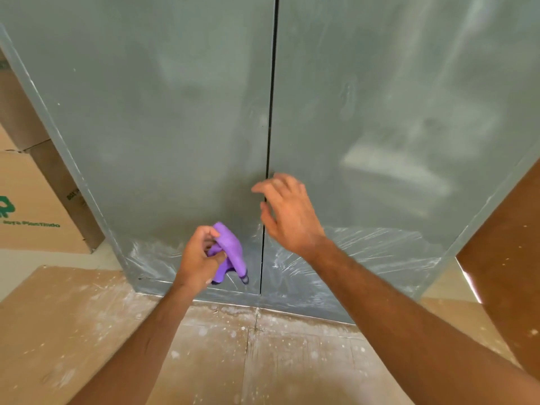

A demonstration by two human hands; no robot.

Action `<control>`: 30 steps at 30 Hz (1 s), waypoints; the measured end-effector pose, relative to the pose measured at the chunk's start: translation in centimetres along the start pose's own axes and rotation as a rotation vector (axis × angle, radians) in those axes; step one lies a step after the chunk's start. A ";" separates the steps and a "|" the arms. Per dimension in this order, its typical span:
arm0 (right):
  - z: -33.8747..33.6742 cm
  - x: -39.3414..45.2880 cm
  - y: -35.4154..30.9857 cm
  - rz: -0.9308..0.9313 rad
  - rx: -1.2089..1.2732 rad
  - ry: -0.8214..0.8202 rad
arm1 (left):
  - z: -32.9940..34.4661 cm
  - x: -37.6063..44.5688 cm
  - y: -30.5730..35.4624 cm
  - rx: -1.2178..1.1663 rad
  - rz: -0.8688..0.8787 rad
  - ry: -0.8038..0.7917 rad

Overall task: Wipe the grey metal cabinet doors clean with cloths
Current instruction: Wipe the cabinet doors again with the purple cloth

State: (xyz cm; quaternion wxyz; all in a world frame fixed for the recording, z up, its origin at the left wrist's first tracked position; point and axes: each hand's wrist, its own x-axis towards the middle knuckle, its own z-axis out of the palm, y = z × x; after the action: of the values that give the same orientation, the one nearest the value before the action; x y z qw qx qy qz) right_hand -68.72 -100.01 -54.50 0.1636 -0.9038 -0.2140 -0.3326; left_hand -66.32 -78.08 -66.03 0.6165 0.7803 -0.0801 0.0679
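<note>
At the door seam: left hand bunches purple cloth; right hand empty, fingers loose (blurred). Next, probably: press cloth flat to left door.

Cardboard sheeting covers the floor, spattered with white dust and specks. A cardboard box with green print stands at left, beside the sheeting. A brown wooden panel, speckled white, occupies the right edge.

Smooth grey metal doors look dull and smeary (clear crinkled plastic film low down); the purple cloth is soft, fuzzy.
</note>
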 end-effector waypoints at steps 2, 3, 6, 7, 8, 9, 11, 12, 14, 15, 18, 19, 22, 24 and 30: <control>-0.4 -2.0 -1.2 0.214 0.319 -0.332 | 0.0 -1.9 2.6 -0.090 0.021 -0.192; -0.5 -2.8 -1.7 0.309 0.463 -0.487 | 0.0 -2.8 3.7 -0.120 0.031 -0.270; -1.6 -4.6 -2.0 0.537 0.779 -0.755 | -0.1 -4.9 5.9 -0.083 0.033 -0.427; -1.9 -5.1 -1.8 0.558 0.794 -0.760 | -0.3 -5.5 6.3 -0.041 0.018 -0.450; -2.0 -5.7 -1.5 0.547 0.766 -0.735 | -0.8 -5.8 6.5 -0.013 -0.014 -0.463; -2.1 -6.3 -1.2 0.535 0.743 -0.711 | -1.2 -6.0 6.7 -0.005 -0.060 -0.471; -2.4 -7.3 -0.9 0.544 0.700 -0.677 | -1.8 -6.2 7.4 0.021 -0.133 -0.501; -2.6 -7.6 -0.7 0.541 0.667 -0.663 | -2.1 -6.2 7.7 0.070 -0.133 -0.516; -3.1 -8.5 -0.1 0.516 0.579 -0.651 | -2.6 -6.0 8.2 0.204 -0.076 -0.517; -3.4 -8.9 0.5 0.500 0.537 -0.641 | -3.0 -5.7 8.3 0.250 -0.053 -0.501; -4.5 -10.1 2.0 0.522 0.505 -0.553 | -4.1 -5.1 7.9 0.221 -0.082 -0.462; -4.6 -10.2 2.2 0.567 0.544 -0.519 | -4.0 -5.0 7.7 0.199 -0.113 -0.459; -4.5 -10.4 2.6 0.688 0.607 -0.469 | -2.8 -4.6 7.4 0.172 -0.204 -0.433; -4.2 -10.7 3.0 0.708 0.600 -0.492 | -2.0 -4.3 7.3 0.144 -0.267 -0.380; -2.6 -10.5 3.1 0.814 0.319 -0.472 | 0.1 -4.5 6.8 0.052 -0.330 -0.348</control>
State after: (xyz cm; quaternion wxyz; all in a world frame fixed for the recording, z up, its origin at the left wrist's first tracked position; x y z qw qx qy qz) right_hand -75.75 -106.74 -60.14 0.3636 -0.9283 0.0768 0.0091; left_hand -72.16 -79.49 -60.54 0.5757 0.7985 -0.0546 -0.1673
